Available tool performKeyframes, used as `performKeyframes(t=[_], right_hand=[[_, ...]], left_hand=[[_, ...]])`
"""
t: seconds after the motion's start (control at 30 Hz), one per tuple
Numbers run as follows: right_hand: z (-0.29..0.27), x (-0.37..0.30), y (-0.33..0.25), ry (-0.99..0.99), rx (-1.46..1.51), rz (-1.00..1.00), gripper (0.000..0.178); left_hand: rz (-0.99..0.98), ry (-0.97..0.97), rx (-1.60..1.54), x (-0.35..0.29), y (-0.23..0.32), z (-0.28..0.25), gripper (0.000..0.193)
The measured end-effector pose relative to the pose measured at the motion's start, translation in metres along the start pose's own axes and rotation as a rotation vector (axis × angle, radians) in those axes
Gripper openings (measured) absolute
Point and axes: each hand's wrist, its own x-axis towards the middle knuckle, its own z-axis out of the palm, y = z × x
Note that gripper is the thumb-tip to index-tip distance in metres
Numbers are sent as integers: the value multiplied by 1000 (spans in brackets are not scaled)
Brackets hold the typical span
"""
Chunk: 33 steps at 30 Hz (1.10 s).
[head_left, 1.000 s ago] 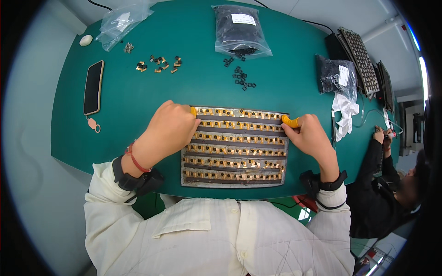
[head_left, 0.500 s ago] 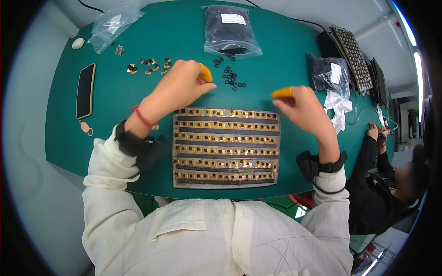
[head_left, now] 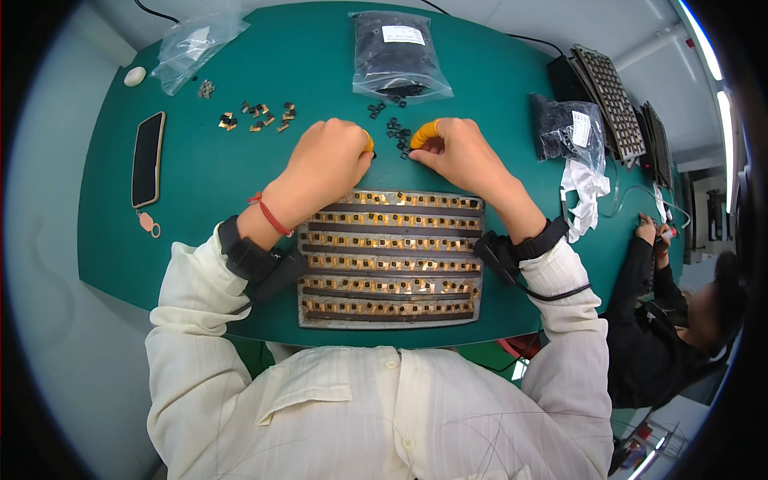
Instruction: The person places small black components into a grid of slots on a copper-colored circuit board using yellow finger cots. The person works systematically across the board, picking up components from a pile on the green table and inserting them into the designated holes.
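- You have a phone point(head_left: 148, 160) and pink tag point(head_left: 146, 222) at left
- Upper left, a white rounded object point(head_left: 135, 77)
- Right, crumpled white material point(head_left: 587, 210)
- Far right, a person in black point(head_left: 648, 352)

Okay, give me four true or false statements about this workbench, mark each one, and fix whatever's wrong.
1. The right hand is at the small black parts. True.
2. The phone lies right of the tray. False: the phone lies left of the tray.
3. The left hand wears a yellow finger cover. True.
4. The red bracelet is on the right wrist. False: the red bracelet is on the left wrist.
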Motion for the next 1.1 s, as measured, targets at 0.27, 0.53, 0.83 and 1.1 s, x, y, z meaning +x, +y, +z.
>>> performKeyframes(t=[0.27,0.53,0.83,1.1], right_hand=[[4,-21,6,25,-250,-163,14],[-13,-23,13,122,-186,-108,14],[-7,-31,3,23,-21,19,18],[3,-24,0,79,-122,-68,18]], left_hand=[[-16,97,-86,-11,-16,-1,18],[1,94,-84,0,-3,10,19],[-16,78,7,-3,-5,2,16],[-20,53,-42,-2,-13,3,17]])
